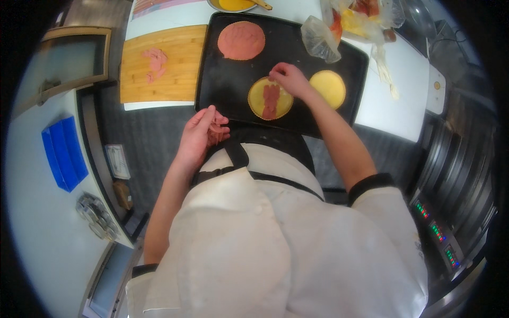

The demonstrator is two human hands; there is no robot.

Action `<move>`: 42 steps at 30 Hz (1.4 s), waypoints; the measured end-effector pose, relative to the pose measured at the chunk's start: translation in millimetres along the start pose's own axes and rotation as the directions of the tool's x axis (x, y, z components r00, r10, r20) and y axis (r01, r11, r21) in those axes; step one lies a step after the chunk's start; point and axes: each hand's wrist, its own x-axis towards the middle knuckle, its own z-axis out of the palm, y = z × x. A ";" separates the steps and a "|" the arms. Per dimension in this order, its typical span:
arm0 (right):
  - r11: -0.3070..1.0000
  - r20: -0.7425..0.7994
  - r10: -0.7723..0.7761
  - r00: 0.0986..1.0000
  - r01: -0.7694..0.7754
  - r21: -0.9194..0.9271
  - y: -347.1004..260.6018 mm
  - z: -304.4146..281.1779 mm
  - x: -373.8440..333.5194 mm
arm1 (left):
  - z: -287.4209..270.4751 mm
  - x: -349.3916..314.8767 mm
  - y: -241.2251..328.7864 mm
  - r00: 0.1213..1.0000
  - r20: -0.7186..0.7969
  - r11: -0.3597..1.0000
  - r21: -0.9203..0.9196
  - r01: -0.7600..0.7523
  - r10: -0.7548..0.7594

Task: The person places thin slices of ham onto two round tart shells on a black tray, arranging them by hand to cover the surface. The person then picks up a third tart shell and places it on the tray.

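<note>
In my left hand [204, 130], held palm up before the near edge of the black baking tray [233, 100], several thin pink slices of sliced meat [216, 131] lie under curled fingers. My right hand [290, 78] reaches over the tray, fingertips pinched at the far edge of a round yellow pastry base [256, 103]. Whatever sits between those fingertips is too small to make out. A strip of overlapping pink slices [271, 102] runs down the middle of this base. Farther back, another round [241, 40] is covered with pink slices. To the right, a plain yellow base [328, 89] has nothing on it.
Left of the tray, a wooden board [164, 87] carries a small pile of pink slices [155, 63]. Clear plastic bags [321, 40] overlap the tray's far right corner. Behind it stands a bowl of yellow liquid [233, 5]. A blue bin [65, 153] is on the left counter.
</note>
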 end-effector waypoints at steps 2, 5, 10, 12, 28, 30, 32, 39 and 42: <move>0.981 -0.038 0.040 0.999 -0.032 0.191 5.8 1.5 1.4 | 0.5 1.4 1.3 1.000 0.018 1.000 0.010 -0.002 0.002; 0.933 -0.004 0.155 0.988 -0.145 0.331 -8.7 0.3 -5.7 | -2.6 1.6 -0.6 1.000 0.011 1.000 0.004 -0.002 0.002; 0.986 0.110 0.146 0.983 -0.154 0.069 -20.3 -7.7 -19.6 | -4.9 2.0 -1.6 1.000 0.021 1.000 0.010 -0.011 0.010; 0.995 0.170 0.097 0.981 -0.096 -0.017 -12.3 -10.3 -19.9 | -4.2 2.8 -1.2 1.000 0.026 1.000 0.019 -0.009 0.009; 0.876 0.279 -0.093 0.956 0.212 -0.433 -25.7 -17.4 -0.5 | -2.6 0.5 -2.3 1.000 0.007 1.000 0.018 0.010 -0.010; 0.864 0.281 -0.079 0.956 0.206 -0.459 -24.7 -16.3 2.1 | -2.6 0.0 -2.3 1.000 0.002 1.000 0.020 0.009 -0.009; 0.847 0.290 -0.070 0.954 0.211 -0.488 -24.4 -17.1 3.5 | -2.6 -0.2 -1.9 1.000 -0.003 1.000 0.024 0.009 -0.009; 0.888 0.235 -0.043 0.971 0.145 -0.436 -44.4 -22.3 -4.4 | -3.5 -1.6 -2.8 1.000 -0.027 1.000 0.010 0.004 -0.004; 0.906 0.199 -0.077 0.977 0.152 -0.395 -42.8 -25.6 -6.5 | -3.6 -1.1 -2.5 1.000 -0.027 1.000 0.008 0.004 -0.004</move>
